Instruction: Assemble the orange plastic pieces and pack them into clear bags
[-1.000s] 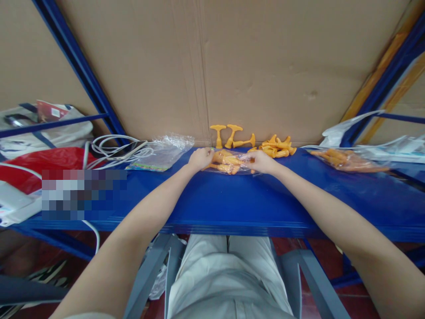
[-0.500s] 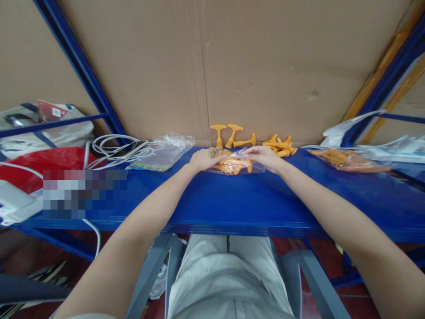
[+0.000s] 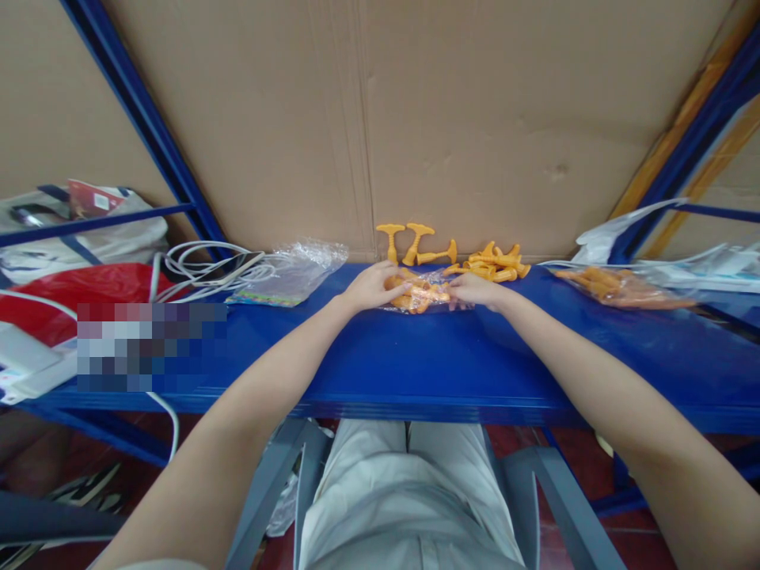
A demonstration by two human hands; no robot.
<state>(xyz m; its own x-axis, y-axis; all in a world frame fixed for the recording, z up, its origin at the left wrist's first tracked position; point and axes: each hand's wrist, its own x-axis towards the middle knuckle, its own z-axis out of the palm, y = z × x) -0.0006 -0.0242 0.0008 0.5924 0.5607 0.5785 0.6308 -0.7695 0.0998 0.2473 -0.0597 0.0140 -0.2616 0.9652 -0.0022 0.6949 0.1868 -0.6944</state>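
Observation:
A clear plastic bag point(image 3: 436, 294) with several yellow-orange plastic pieces inside lies on the blue table between my hands. My left hand point(image 3: 373, 286) grips the bag's left side, its thumb reaching over the pieces. At the right end, my right hand point(image 3: 476, 291) is closed on the bag's edge with bent fingers. Behind the bag, two hammer-shaped yellow pieces point(image 3: 419, 240) stand upright by the cardboard. Another yellow piece point(image 3: 438, 253) lies on its side there. A loose pile of yellow pieces point(image 3: 495, 263) sits just beyond my right hand.
Another filled bag point(image 3: 617, 286) lies at the right. Flat clear bags point(image 3: 297, 273) and coiled white cable point(image 3: 202, 265) are to the left, near a red bag point(image 3: 107, 289). Cardboard point(image 3: 475, 119) closes off the back; blue frame posts point(image 3: 136, 119) stand at both sides.
My right hand has come slightly down and nearer along the bag's right end. My left hand has shifted a little right, over the bag. More yellow pieces show at the pile's left side.

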